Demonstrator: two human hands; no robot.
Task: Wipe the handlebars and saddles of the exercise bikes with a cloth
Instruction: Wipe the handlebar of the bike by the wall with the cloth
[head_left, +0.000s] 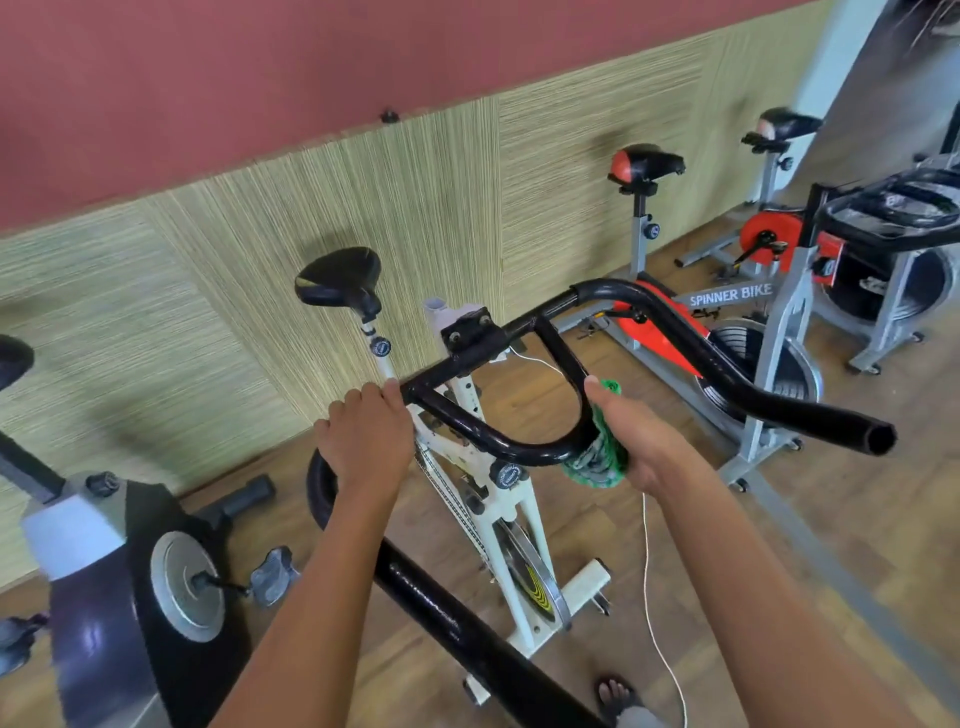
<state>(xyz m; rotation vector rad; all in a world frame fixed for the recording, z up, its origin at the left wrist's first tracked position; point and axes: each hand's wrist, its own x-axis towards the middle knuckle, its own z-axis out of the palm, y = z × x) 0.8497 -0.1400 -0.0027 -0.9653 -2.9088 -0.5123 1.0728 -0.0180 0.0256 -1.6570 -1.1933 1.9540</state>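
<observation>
"SPINNER BIKE" on grey bike frame (730, 296)

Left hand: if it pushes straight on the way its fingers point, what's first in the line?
Probably the white seat post of the white bike, just beyond the left hand's fingertips; the hand grips the black handlebar. Depth is unclear.

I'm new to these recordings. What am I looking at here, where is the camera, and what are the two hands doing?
There is no robot: a person wears one camera on the head, looking down at their own arms. They stand at a white exercise bike with black handlebars. The left hand grips the handlebars' left side. The right hand holds a green cloth against the inner loop of the bar. The bike's black saddle is beyond. More bikes stand on the wooden floor, including a red and grey one.
</observation>
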